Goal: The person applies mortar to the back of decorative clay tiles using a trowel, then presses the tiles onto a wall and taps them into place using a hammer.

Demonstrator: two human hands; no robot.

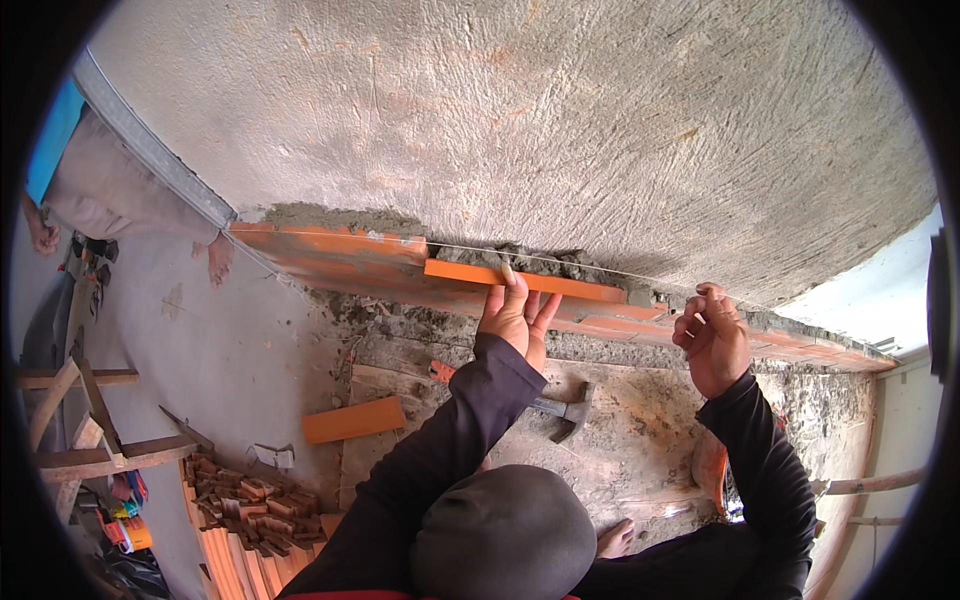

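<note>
My left hand (pixel 518 318) grips a thin orange clay brick (pixel 590 290) from below, thumb over its front face. The brick lies along the top of a low brick wall (pixel 330 245), against grey mortar (pixel 545 262) packed behind it. A taut string (pixel 470 247) runs along the wall's upper edge, close above the brick. To the right of the brick, my right hand (pixel 714 345) is raised beside the wall with fingers curled together near the string line. Whether it pinches the string or anything else is not visible.
Below my arms lie a hammer (pixel 572 413) and a loose orange brick (pixel 353 420). More bricks (pixel 250 510) are piled at lower left, near a wooden trestle (pixel 100 455). An orange bucket (pixel 710 465) stands beside my right arm. Another person (pixel 120 180) is at far left. A rough plastered wall (pixel 560 120) rises behind.
</note>
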